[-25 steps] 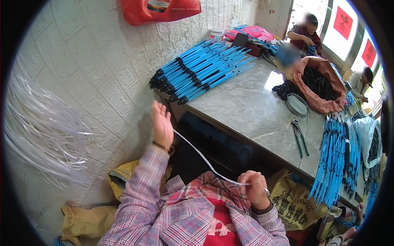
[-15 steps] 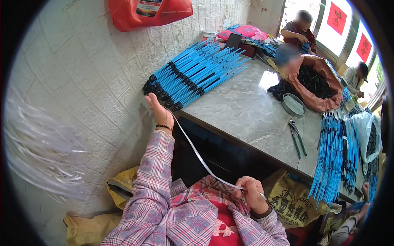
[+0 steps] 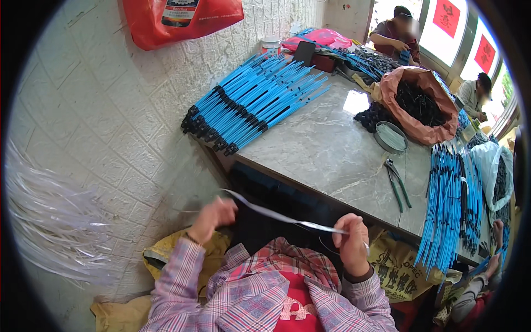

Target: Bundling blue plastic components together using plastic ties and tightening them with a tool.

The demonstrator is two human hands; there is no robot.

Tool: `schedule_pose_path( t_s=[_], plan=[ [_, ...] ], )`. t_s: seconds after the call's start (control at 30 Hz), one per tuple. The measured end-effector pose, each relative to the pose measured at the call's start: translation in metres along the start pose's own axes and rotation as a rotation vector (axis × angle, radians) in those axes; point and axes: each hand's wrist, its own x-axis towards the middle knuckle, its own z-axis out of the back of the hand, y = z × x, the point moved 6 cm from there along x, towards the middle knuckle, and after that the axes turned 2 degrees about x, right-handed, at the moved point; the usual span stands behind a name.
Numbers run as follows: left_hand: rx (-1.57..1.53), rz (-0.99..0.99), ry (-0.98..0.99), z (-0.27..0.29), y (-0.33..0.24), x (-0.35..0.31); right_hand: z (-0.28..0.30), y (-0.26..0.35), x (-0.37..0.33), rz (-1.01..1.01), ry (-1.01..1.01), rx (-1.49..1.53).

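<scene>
A thin, shiny white strip [image 3: 271, 212] stretches between my hands, above my lap. My right hand [image 3: 352, 243] pinches it, and a short end shows past the fingers. My left hand [image 3: 213, 220] is smeared by motion beside the strip's other end. Its fingers look bent, but whether they grip the strip is not visible. Both hands are in front of the table's near edge. A bunch of similar loose, clear-white strips [image 3: 61, 221] hangs at the left by the wall.
Blue rods with black fittings [image 3: 251, 102] lie in a row on the grey table [image 3: 310, 141]. Pliers [image 3: 398, 185], a round dish [image 3: 391, 137], a sack of black parts [image 3: 423, 105] and another blue bundle [image 3: 451, 205] are farther right. Other people sit beyond; a red bag [image 3: 182, 22] hangs above.
My left hand has come down toward my lap from beside the table corner, its flat palm giving way to bent fingers. My right hand has risen slightly, and the strip hangs less steeply.
</scene>
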Motion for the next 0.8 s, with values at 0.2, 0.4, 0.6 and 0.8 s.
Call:
schedule_pose_path(
  t_s=[0.2,0.4,0.6,0.8],
  plan=[
    [-0.139,0.099,0.737,-0.142,-0.034,-0.056,-0.092,0.016,0.012,0.23,0.472,-0.229],
    [0.008,-0.316,0.309,-0.122,-0.135,-0.032,-0.102,0.045,0.02,0.42,0.558,-0.455],
    [1.355,-1.729,0.147,-0.146,-0.288,-0.064,-0.077,0.076,0.076,0.147,0.469,-0.414],
    [1.654,-1.565,-0.134,-0.102,-0.34,0.032,-0.07,0.055,0.158,-0.146,0.436,-0.309]
  ],
)
